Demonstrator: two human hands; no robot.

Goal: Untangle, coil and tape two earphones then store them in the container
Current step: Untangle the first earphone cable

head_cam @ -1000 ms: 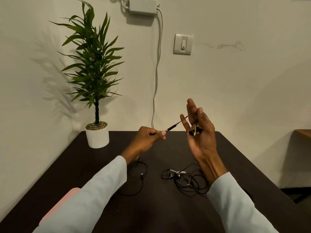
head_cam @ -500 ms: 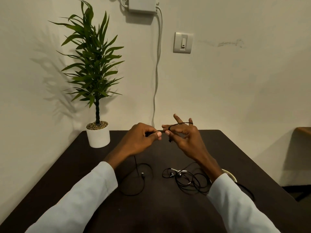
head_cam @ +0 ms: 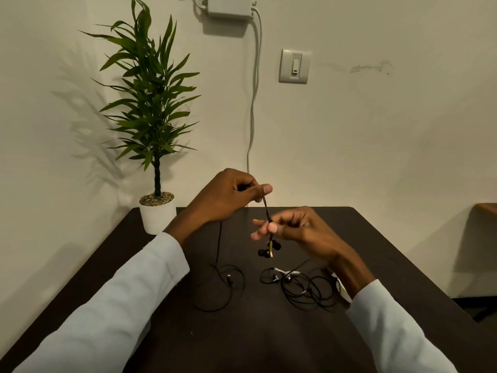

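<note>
A black earphone cable runs taut between my two hands above the dark table. My left hand pinches its upper part between thumb and fingers. Lower and to the right, my right hand pinches the cable, and two black earbuds dangle just beneath it. The rest of this cable drops from my left hand to a loose loop on the table. A second earphone, black with silver buds, lies tangled near my right wrist. No container is in view.
A potted plant in a white pot stands at the table's back left corner. A white roll-like object peeks out behind my right forearm. A wall switch and a hanging white cable are on the wall behind.
My left hand rose and now sits above the right. My right hand dropped and closed its fingers on the cable; the earbuds now hang below it.
</note>
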